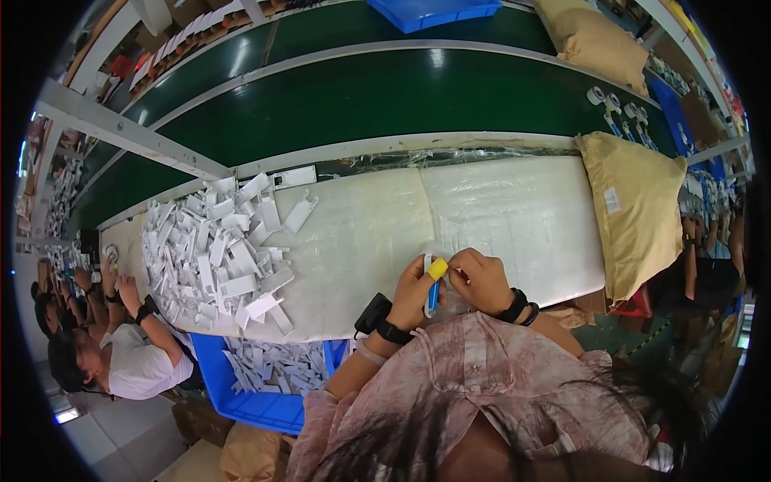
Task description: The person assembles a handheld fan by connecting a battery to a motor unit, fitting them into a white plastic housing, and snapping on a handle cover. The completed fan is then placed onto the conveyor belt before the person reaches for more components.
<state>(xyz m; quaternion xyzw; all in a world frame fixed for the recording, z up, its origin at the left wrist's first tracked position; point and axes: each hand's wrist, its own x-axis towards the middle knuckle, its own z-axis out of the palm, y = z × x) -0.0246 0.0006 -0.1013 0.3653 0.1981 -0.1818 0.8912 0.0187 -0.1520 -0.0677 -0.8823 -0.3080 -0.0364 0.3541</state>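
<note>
Close to my body, over the table's front edge, my left hand [412, 296] is closed around a slim white plastic part [428, 263]. A blue strip [433, 297] runs along that part, and a yellow piece [438, 268] sits at its upper end. My right hand [480, 281] is beside it, fingers curled and pinched together at the edge of the yellow piece. Whatever those fingertips hold is too small or hidden to tell. To the left lies a large heap of white plastic parts [221, 249] on the film-covered table [514, 217].
A blue crate [249, 414] below the table holds more white parts. A brown paper sack [634, 213] lies at the right end. Beyond the table runs a green conveyor [385, 100] with a blue tray [434, 12]. Another person [128, 353] works at the left.
</note>
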